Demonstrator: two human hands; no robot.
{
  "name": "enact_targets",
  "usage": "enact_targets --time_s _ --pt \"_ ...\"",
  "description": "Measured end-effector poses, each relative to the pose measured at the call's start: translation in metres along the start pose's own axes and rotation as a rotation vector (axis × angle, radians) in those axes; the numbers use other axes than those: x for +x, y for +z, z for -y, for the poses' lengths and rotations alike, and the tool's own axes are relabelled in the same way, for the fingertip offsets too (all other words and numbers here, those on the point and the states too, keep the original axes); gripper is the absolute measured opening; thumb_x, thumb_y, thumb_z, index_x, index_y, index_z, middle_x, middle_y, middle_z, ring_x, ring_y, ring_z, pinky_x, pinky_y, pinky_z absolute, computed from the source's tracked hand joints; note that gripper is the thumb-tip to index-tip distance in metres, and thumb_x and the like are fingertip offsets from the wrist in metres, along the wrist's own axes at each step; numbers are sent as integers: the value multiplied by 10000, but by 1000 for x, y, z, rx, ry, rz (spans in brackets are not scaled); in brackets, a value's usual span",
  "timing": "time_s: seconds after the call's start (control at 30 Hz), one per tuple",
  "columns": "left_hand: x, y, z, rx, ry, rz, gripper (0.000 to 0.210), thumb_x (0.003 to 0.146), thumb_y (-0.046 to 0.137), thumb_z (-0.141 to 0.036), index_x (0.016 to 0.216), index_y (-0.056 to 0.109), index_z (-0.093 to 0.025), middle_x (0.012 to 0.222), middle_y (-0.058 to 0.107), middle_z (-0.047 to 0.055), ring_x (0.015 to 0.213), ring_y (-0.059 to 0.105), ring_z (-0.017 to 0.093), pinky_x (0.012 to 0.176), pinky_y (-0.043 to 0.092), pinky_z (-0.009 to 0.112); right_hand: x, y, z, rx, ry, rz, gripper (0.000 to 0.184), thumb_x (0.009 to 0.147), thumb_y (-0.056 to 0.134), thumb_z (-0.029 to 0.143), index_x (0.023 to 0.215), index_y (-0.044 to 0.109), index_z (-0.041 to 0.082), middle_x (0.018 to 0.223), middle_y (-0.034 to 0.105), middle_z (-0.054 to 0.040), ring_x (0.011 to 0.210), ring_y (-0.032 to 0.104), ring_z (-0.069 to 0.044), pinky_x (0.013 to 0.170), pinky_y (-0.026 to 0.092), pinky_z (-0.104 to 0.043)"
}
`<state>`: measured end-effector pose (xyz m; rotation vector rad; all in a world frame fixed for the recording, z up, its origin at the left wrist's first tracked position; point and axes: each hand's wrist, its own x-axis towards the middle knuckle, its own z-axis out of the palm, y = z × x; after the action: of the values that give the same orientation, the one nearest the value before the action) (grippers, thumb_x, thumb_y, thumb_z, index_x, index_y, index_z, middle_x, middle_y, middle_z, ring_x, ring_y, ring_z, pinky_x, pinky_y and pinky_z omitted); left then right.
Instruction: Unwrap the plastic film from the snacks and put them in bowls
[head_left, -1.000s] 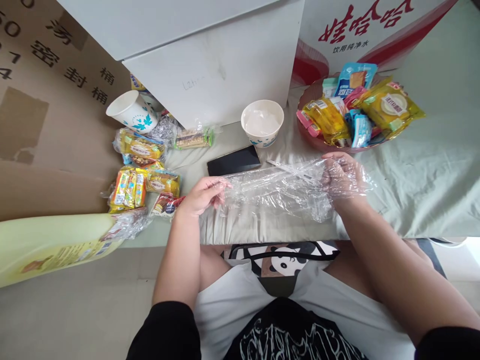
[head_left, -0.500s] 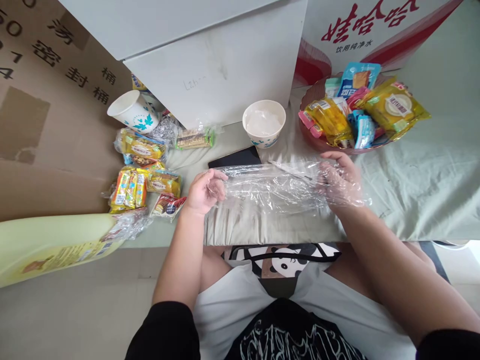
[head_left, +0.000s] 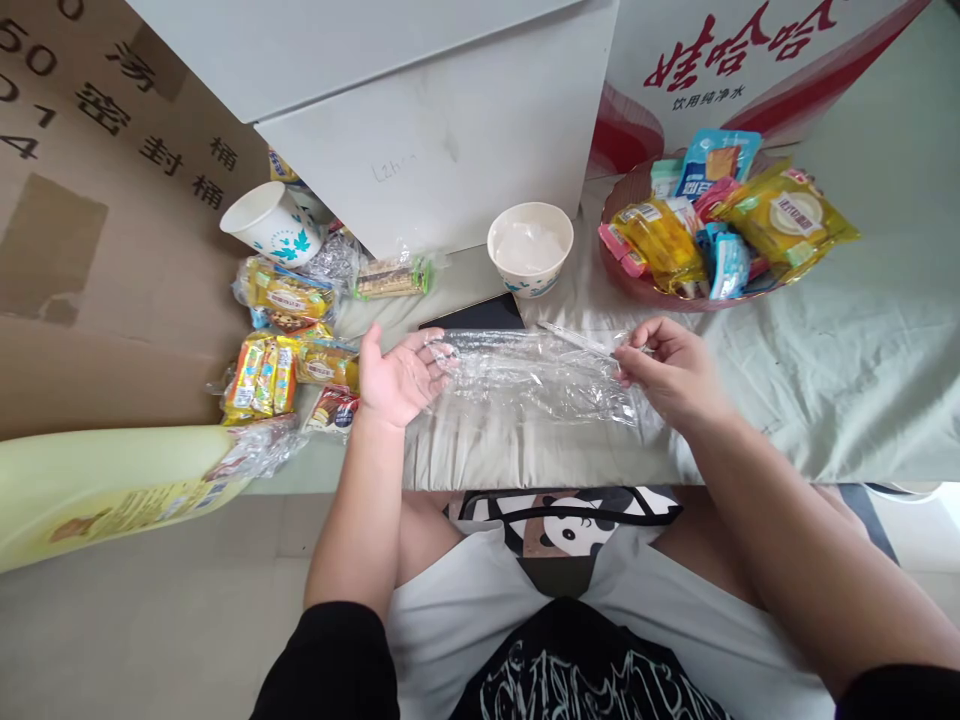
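Observation:
A thin, crinkled sheet of clear plastic film (head_left: pixel 536 385) stretches between my two hands above the cloth-covered table. My left hand (head_left: pixel 401 378) is palm up with its fingers spread, the film's left end against the fingertips. At the other end, my right hand (head_left: pixel 667 370) pinches the film's edge between thumb and fingers. Beneath the film lies a slim white and silver tool (head_left: pixel 576 338), its kind unclear. A dark phone (head_left: pixel 480 314) rests just behind the film, partly covered by it. Behind that stands a patterned paper bowl (head_left: pixel 529 250) with something whitish and translucent inside.
Wrapped snacks fill a reddish bowl (head_left: pixel 660 292) at the right. On the left are more snack packs (head_left: pixel 262 375), a tipped paper cup (head_left: pixel 270 225) and a pale yellow bottle (head_left: pixel 112 490). White boxes (head_left: pixel 435 150) and a cardboard carton (head_left: pixel 97 230) border the table.
My right hand has come out from under the film and now pinches its edge, a little further left. My left hand has opened, its fingers spreading from a loose curl.

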<state>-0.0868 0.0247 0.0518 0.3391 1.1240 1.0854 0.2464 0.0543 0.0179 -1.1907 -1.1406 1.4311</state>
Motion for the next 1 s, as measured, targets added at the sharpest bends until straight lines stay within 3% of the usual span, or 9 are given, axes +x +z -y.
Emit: enact_targets --time_s 0.13,0.27,0.4,0.53,0.6,0.67,0.83,0.93,1.0 --pt "-4 -2 4 186 -7 99 546 697 811 -367 1185 636 -195 831 775 48 643 727 183 440 502 197 -6 -3 4 -174 -66 70 292 771 802 392 835 568 230 729 600 22 570 614 -128 506 540 -271" --pt "-4 1 12 237 6 166 484 718 768 -181 1180 623 -160 594 663 -42 338 422 31 327 252 119 -11 -23 15 -436 -416 29 203 778 807 425 854 722 257 1035 644 -75 976 671 -246 881 592 -443" --pt "-5 17 23 228 -71 403 460 775 717 -203 1220 613 -150 622 700 -7 285 322 14 308 165 153 -12 -30 16 -247 -484 19 139 914 684 422 925 727 291 1055 686 -62 1094 665 -256 1064 495 -499" --pt "-4 27 31 263 -169 555 489 808 722 -247 1275 592 -183 642 724 6 279 348 34 306 149 170 -23 1 8 -241 -307 458 326 804 805 359 1094 692 264 1175 708 -73 1216 637 -271 1124 461 -482" --pt "-2 26 31 241 -147 546 547 797 739 -280 1314 586 -189 625 707 -10 284 338 38 315 177 176 -33 22 3 -226 -135 723 483 766 827 358 1194 639 238 1103 719 -72 1055 697 -248 952 573 -421" --pt "1 23 30 164 -80 471 624 793 737 -381 1362 578 -181 621 688 -13 312 358 46 346 239 186 -42 38 -1 -141 58 847 352 839 751 393 1115 621 216 871 704 -25 753 689 -175 674 582 -316" --pt "6 27 33 -52 54 223 812 796 550 -788 1350 595 -195 1004 770 99 773 718 199 635 550 302 -45 48 -6 46 230 666 274 892 679 456 850 556 215 612 582 50 516 572 -97 522 490 -244" --pt "5 36 46 -18 38 304 967 687 590 -889 1384 556 -219 1221 732 139 1126 703 308 877 582 416 -38 48 -6 58 193 487 306 850 723 473 837 556 216 649 612 35 555 611 -108 563 529 -262" --pt "3 39 57 53 -11 410 1029 597 774 -795 1433 517 -253 1247 729 136 1178 687 328 942 566 440 -36 48 -5 36 180 422 312 840 726 480 828 563 215 665 632 22 586 630 -118 592 543 -273"
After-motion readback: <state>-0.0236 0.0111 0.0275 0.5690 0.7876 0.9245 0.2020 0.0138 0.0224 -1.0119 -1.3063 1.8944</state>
